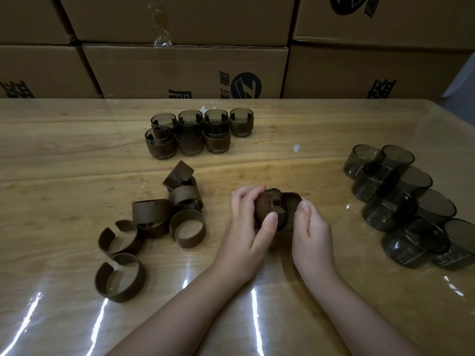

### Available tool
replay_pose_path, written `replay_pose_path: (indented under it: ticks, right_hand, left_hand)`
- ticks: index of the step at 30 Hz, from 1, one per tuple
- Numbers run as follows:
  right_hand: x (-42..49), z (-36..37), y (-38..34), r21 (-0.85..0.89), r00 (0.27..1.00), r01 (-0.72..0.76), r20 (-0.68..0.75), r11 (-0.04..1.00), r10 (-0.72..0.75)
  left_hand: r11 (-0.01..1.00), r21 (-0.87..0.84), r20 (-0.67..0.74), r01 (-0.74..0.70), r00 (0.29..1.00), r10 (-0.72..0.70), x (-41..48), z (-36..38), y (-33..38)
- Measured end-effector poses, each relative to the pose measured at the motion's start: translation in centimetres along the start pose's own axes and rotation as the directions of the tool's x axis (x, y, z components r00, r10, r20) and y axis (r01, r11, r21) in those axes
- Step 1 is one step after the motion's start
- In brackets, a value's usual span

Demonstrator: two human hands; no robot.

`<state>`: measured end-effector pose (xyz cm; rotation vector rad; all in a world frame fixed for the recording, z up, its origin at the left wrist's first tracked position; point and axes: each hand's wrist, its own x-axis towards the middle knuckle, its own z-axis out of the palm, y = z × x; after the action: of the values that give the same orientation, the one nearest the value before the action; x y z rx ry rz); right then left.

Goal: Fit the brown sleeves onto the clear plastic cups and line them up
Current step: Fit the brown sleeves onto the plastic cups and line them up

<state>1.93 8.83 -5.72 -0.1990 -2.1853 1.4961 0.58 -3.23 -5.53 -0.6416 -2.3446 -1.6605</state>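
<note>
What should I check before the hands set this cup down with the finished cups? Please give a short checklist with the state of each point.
1. Left hand grips the cup: ok.
2. Right hand holds the brown sleeve: ok.
3. Sleeve fully seated on the cup: cannot tell, the fingers hide it.
4. Free place beside the finished cups: ok, the front row has a gap at its right end.
5. Loose sleeves within reach for the next one: ok.
6. Bare cups left to do: ok, a group at the right.
</note>
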Motion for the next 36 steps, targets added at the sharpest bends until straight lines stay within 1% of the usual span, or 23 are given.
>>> replay_pose_path:
  ticks: [6, 12, 24, 26, 28, 30, 32, 33, 34, 35, 36]
  right_hand:
    - [0.1, -0.1, 0.2, -0.03, 0.999, -0.031, -0.005, 0.999, 0.031]
    - [0.1, 0.1, -0.3, -0.053, 0.999, -0.019, -0.03, 0.998, 0.017]
    - [0.2, 0.4, 0.0, -0.036, 0.998, -0.025, -0.061, 0.999, 0.023]
    - [0.1, 0.5, 0.0, -0.034, 0.998, -0.039, -0.048, 0.999, 0.038]
    - [0.6, 0.5, 0.0, 0.03, 0.988, -0.14, -0.066, 0.99, 0.142]
    - [1.8, -0.3, 0.0, 0.219, 0.953, -0.252, -0.11, 0.942, 0.281]
    - [2.8, -1.3, -0.1, 0.433, 0.937, -0.291, -0.054, 0.853, 0.346]
    - [3.0, -1.6, -0.2, 0.504, 0.932, -0.311, -0.002, 0.806, 0.361]
    - [2.9, -1.7, -0.3, 0.534, 0.929, -0.336, 0.055, 0.776, 0.365]
    - [2.8, -1.5, -0.3, 0.525, 0.928, -0.358, 0.11, 0.772, 0.356]
    - [2.5, -1.3, -0.2, 0.5, 0.928, -0.369, 0.163, 0.784, 0.334]
  left_hand:
    - [1.0, 0.018, -0.003, -0.001, 1.0, 0.001, 0.0, 0.1, 0.1]
    - [0.999, 0.039, -0.003, 0.0, 1.0, 0.0, -0.1, 0.2, 0.0]
    - [0.997, 0.071, -0.009, -0.034, 0.999, 0.035, -0.1, 0.3, -0.2]
    - [0.996, 0.078, -0.021, -0.051, 0.998, 0.052, -0.1, 0.2, -0.1]
    - [0.99, 0.091, -0.014, -0.104, 0.994, 0.106, -0.2, 0.2, 0.0]
    - [0.982, 0.077, 0.042, -0.175, 0.984, 0.172, -0.8, 0.5, 0.2]
    - [0.986, 0.003, 0.129, -0.168, 0.978, 0.166, -1.2, 0.9, 0.3]
    - [0.992, -0.055, 0.162, -0.115, 0.979, 0.122, -1.1, 0.9, 0.3]
    - [0.992, -0.126, 0.171, -0.031, 0.984, 0.052, -0.9, 0.9, 0.2]
    - [0.975, -0.21, 0.157, 0.066, 0.987, -0.033, -0.6, 0.6, 0.1]
    - [0.937, -0.312, 0.131, 0.157, 0.984, -0.122, -0.1, 0.3, 0.0]
